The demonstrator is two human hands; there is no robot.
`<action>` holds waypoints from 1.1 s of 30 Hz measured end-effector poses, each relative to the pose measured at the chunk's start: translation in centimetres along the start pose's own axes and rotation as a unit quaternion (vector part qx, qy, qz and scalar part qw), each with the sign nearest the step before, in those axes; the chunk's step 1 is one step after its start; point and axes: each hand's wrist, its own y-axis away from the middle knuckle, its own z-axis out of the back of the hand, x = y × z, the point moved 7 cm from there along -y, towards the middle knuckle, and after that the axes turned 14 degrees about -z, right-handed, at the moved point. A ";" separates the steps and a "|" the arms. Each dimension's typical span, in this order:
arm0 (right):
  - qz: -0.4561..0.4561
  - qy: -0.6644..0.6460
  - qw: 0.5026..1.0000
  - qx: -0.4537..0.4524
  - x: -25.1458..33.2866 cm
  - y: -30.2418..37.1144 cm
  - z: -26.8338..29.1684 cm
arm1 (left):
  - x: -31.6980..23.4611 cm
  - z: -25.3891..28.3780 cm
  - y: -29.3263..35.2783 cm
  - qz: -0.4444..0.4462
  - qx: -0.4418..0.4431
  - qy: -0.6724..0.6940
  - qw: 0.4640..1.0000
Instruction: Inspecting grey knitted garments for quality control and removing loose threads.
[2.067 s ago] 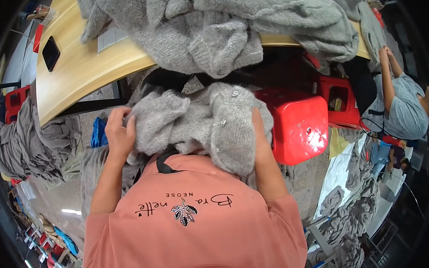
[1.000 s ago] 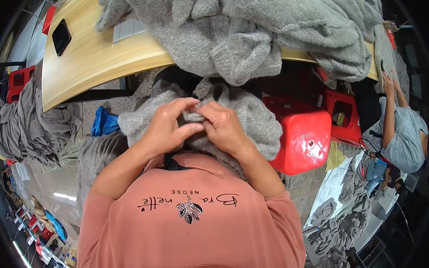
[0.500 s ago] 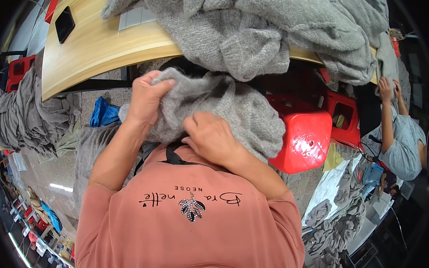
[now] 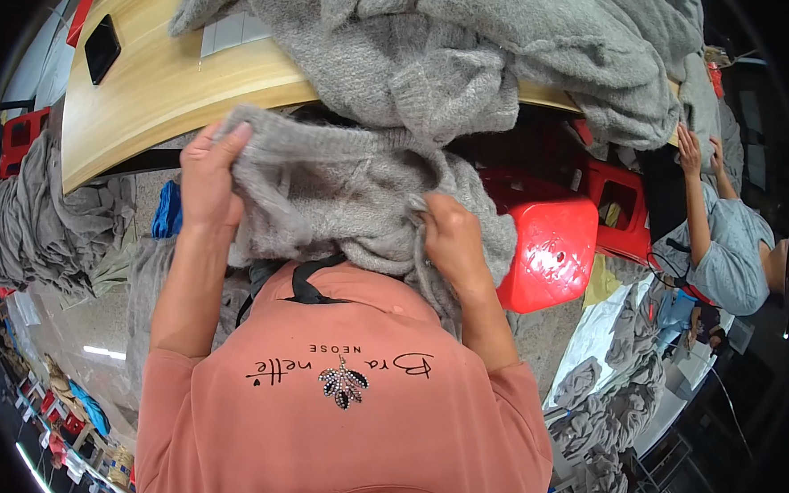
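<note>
A fuzzy grey knit sweater (image 4: 326, 189) lies across my lap, stretched between my two hands. My left hand (image 4: 211, 170) pinches a ribbed edge of it at the upper left, thumb on top. Lower and to the right, my right hand (image 4: 453, 241) grips another fold, its fingers curled into the cloth. Between the hands the knit spreads into an opening with a ribbed band along its far side. More grey knitwear (image 4: 456, 89) is heaped on the table just beyond and hangs over its edge.
The wooden table (image 4: 171, 83) carries a black phone (image 4: 102, 50) at its left end. A red plastic stool (image 4: 550, 255) stands right of my lap. Grey garments (image 4: 48, 219) are piled at the left. Another person (image 4: 725, 246) handles cloth at the far right.
My left hand has moved left with the sweater's edge. My right hand has shifted right and gripped a fold, so the bunched sweater is now spread wider.
</note>
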 end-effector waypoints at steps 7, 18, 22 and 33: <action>0.387 -0.197 0.901 -0.009 10.1 5.6 4.7 | 4.2 -7.3 5.0 0.102 0.213 -0.068 0.969; 0.379 -0.145 0.876 -0.263 8.4 5.4 5.1 | 6.2 -7.4 7.6 0.205 0.273 -0.008 0.940; 0.382 -0.147 0.866 -0.286 8.4 5.6 5.0 | 5.0 -8.2 6.9 0.068 0.310 -0.017 0.948; 0.304 -0.311 0.888 -0.153 8.7 3.0 4.6 | 2.8 -6.7 7.0 -0.102 0.291 -0.185 0.933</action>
